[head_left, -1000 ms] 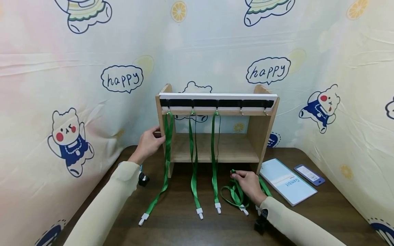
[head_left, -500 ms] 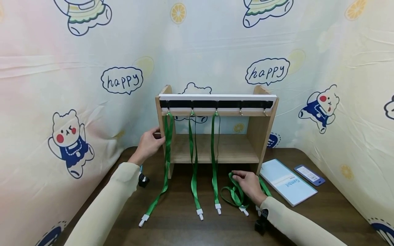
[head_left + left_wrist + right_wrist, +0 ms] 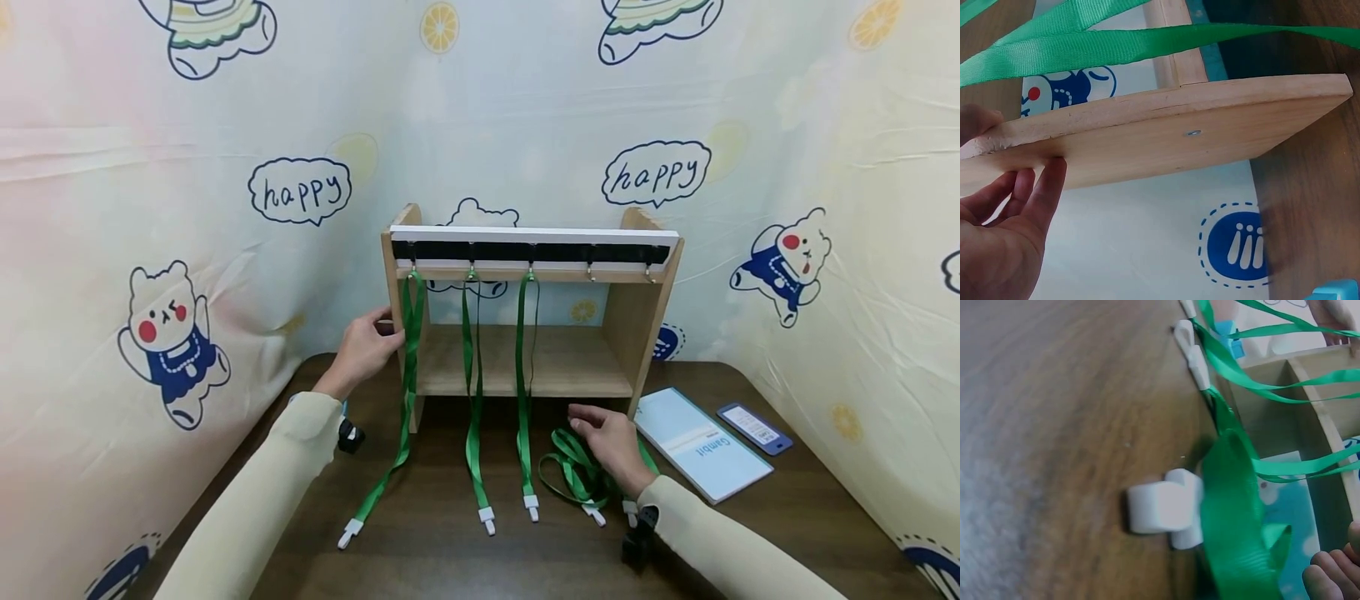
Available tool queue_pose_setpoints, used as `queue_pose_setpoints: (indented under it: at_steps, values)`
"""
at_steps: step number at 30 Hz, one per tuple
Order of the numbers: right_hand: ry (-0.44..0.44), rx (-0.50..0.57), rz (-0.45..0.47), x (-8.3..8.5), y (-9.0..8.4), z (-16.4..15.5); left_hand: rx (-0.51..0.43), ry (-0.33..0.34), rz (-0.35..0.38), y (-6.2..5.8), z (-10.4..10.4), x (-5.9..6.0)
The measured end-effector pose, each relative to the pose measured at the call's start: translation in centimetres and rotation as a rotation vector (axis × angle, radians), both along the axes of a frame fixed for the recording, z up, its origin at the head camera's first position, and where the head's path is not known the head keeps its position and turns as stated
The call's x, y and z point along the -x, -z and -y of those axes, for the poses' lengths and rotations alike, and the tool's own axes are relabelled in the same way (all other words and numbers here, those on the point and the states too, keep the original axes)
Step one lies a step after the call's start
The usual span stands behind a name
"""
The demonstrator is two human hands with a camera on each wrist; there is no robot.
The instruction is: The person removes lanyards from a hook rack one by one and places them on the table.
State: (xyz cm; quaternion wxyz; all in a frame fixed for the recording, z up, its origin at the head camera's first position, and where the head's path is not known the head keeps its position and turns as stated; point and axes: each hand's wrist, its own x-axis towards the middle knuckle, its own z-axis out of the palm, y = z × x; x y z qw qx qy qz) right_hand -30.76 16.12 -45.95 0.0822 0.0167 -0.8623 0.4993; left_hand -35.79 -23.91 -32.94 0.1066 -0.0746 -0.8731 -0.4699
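- Lifting slightly off the pile, my right hand (image 3: 611, 442) now sits a little higher and further back than a second ago, with the index finger stretched out toward the shelf rather than tucked onto the ribbon.
- Its fingers lie fairly straight over the loose green lanyard (image 3: 573, 471) heaped on the dark wooden table (image 3: 787, 517); I cannot tell from the head view whether thumb and finger pinch any ribbon underneath.
- From the right wrist, the ribbon runs up toward my fingertips (image 3: 1329, 575), and its white plastic clip (image 3: 1163, 509) lies flat on the table, so the lanyard has not left the surface.
- My left hand (image 3: 367, 346) has not moved: the fingers (image 3: 1035, 194) are curled against the left side panel of the wooden shelf rack (image 3: 637, 333), steadying it.
- Three lanyards hang as before from the hook rail (image 3: 528, 252); the two right-hand hooks (image 3: 591, 271) are bare.
- I judge the change to be a regrip only: the loose lanyard's loop is in a slightly different heap, in front of the rack's right foot, and nothing new is hung.
- A pale blue booklet (image 3: 701, 442) and a card holder (image 3: 753, 427) lie well to the right.
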Motion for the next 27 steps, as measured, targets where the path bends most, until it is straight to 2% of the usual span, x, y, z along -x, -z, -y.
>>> queue_pose_setpoints:
  at_steps: [8, 14, 21, 27]
  values:
    - [-0.030, 0.140, 0.011, -0.1, -1.7, -0.2, 0.017, -0.011, -0.006, -0.2, 0.0, -0.2]
    - [-0.025, 0.110, -0.042, -0.4, -3.9, -0.3, 0.026, -0.015, -0.006, -0.2, -0.1, -0.1]
    - [-0.127, 0.157, -0.170, -0.8, -7.3, -0.9, 0.028, -0.011, -0.010, -0.1, -0.1, -0.1]
    - [-0.203, 0.244, -0.282, -0.9, -11.5, -1.8, 0.019, -0.013, 0.000, 0.0, -0.1, -0.1]
